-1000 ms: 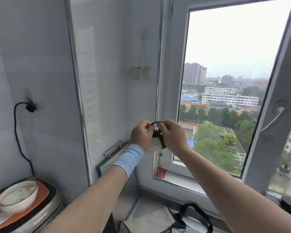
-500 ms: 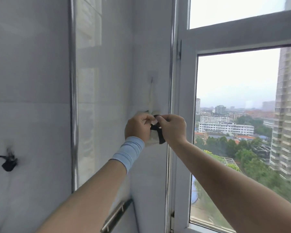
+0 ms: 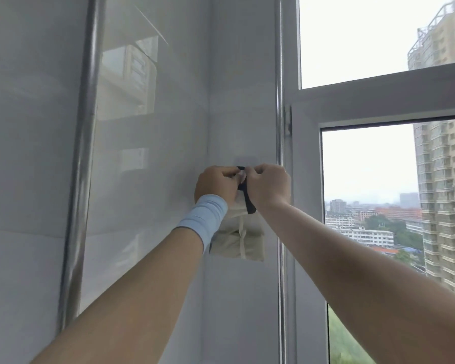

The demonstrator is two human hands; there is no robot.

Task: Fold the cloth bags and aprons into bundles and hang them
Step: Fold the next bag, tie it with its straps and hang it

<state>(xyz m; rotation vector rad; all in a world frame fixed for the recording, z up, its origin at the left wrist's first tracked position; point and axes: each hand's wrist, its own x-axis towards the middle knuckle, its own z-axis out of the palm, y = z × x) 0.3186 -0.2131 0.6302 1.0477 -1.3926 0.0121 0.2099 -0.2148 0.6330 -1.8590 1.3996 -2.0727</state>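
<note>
Hanging step, seemingly: left hand and right hand pinch the black strap at the wall hook, bundle at six o'clock below; next, seat the loop, then release.

On the wall, between a pipe at left and the window at right, the left hand and right hand meet at a hook, pinching the strap between them, the bundle hanging just below.
</note>
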